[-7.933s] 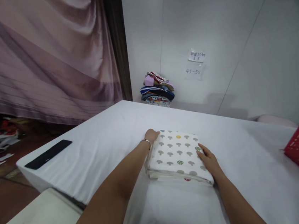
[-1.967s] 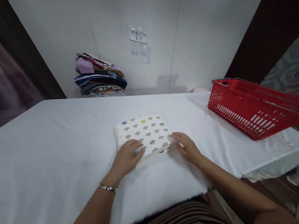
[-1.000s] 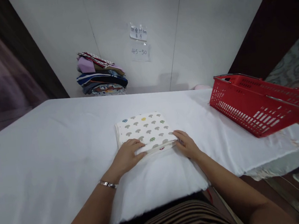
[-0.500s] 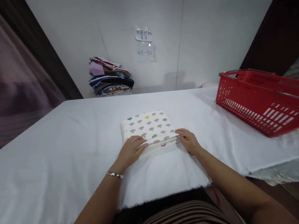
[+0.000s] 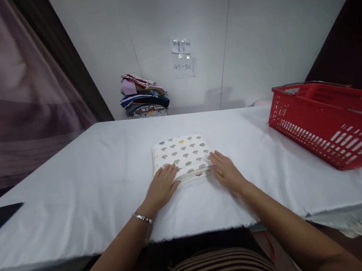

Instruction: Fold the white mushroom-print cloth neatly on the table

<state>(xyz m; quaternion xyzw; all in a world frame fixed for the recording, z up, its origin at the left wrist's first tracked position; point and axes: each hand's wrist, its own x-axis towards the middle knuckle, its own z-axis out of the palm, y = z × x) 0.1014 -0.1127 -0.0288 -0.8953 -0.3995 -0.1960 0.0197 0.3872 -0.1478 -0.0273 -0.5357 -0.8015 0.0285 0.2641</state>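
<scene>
A folded white cloth [image 5: 183,154] printed with grey mushrooms and a few coloured ones lies flat on the table, its layered edge toward me. My left hand [image 5: 162,186] rests on its near left corner, fingers stretched out over the top and the thumb by the front edge. On the near right corner lies my right hand [image 5: 226,171], fingers extended and touching the cloth's edge. Neither hand grips the fabric. A silver bracelet [image 5: 142,218] circles my left wrist.
White cloth covers the table [image 5: 108,177]. A red plastic basket [image 5: 325,124] stands at the right. Folded fabrics [image 5: 144,96] are piled at the back against the wall, left of two paper signs [image 5: 182,57]. A dark flat object [image 5: 2,218] lies at the left edge.
My fingers have gone from holding the cloth's near fold to lying flat on its corners. The view has turned slightly left, bringing more of the dark flat object into sight.
</scene>
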